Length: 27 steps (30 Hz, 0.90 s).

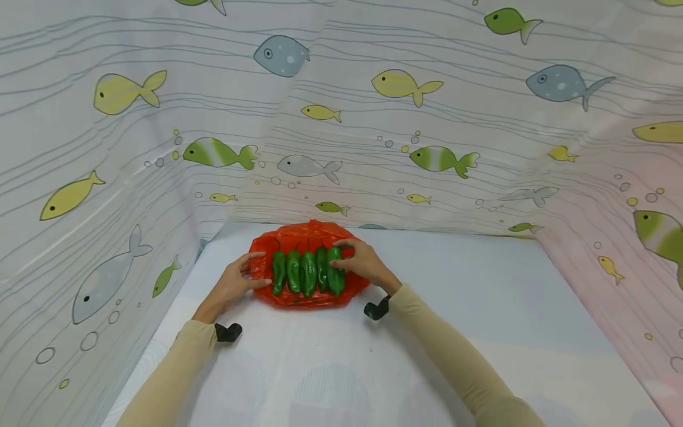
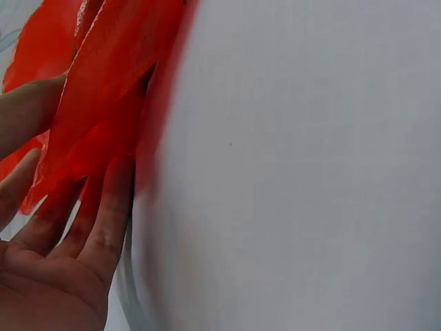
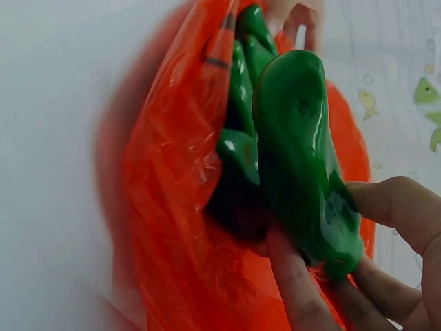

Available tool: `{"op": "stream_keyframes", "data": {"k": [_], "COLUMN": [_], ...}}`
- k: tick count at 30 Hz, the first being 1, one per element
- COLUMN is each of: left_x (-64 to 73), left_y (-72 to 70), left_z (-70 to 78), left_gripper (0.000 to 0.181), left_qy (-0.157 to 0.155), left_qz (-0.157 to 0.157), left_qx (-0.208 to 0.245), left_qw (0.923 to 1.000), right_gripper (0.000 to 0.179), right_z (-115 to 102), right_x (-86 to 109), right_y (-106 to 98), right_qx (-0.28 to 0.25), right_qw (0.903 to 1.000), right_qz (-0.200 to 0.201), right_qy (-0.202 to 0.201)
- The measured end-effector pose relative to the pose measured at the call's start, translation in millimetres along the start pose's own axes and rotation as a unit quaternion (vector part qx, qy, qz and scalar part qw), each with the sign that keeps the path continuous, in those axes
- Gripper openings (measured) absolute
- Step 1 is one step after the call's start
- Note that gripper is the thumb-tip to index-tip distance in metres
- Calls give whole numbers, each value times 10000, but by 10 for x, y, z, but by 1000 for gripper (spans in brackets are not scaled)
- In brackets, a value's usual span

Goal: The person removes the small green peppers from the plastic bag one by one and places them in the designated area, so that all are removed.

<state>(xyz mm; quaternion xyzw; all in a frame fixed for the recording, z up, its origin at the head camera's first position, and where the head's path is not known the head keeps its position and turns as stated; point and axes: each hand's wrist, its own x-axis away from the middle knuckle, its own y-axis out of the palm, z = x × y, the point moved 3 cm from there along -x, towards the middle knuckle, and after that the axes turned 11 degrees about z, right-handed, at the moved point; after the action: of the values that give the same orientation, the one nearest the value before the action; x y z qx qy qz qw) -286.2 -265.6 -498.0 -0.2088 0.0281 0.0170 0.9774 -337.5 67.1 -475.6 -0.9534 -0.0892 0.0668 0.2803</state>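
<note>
A red plastic bag (image 1: 349, 289) lies spread on the table with several glossy green peppers (image 1: 308, 274) side by side on it, stems pointing away. My left hand (image 1: 238, 277) holds the bag's left side. In the left wrist view its fingers (image 2: 110, 214) show partly through the red film (image 2: 103, 89), and the thumb tip is hidden behind the bag's edge. At the right end of the row, my right hand (image 1: 365, 264) grips the outermost green pepper (image 3: 296, 138) between thumb and fingers. The right wrist view has that pepper close up, with other peppers behind it.
The white table (image 1: 453, 284) runs up to walls of fish-patterned sheeting (image 1: 368, 172) at the back and both sides. Black wrist cameras (image 1: 377, 308) sit on both wrists, below the hands.
</note>
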Motion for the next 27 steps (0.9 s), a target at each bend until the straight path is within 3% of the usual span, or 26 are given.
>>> {"op": "stream_keyframes", "data": {"k": [4, 6, 18, 27], "left_x": [-23, -58, -40, 4], "left_y": [-7, 5, 20, -24], "left_z": [-32, -123, -105, -104], "left_gripper": [80, 80, 78, 79], "left_qy": [-95, -117, -193, -130], "left_qz": [8, 25, 0, 94], "left_qx": [11, 8, 121, 58], "left_qw": [10000, 9999, 9997, 9999], "right_gripper": [58, 57, 50, 57], "right_z": [-33, -27, -10, -125], "right_x": [36, 57, 187, 260], "right_y": [-54, -73, -122, -234], "right_qx": [-66, -130, -138, -234], "right_qw": [9999, 9998, 9995, 9990], "right_qz": [-124, -171, -246, -339], "right_qy": [-56, -21, 121, -171]}}
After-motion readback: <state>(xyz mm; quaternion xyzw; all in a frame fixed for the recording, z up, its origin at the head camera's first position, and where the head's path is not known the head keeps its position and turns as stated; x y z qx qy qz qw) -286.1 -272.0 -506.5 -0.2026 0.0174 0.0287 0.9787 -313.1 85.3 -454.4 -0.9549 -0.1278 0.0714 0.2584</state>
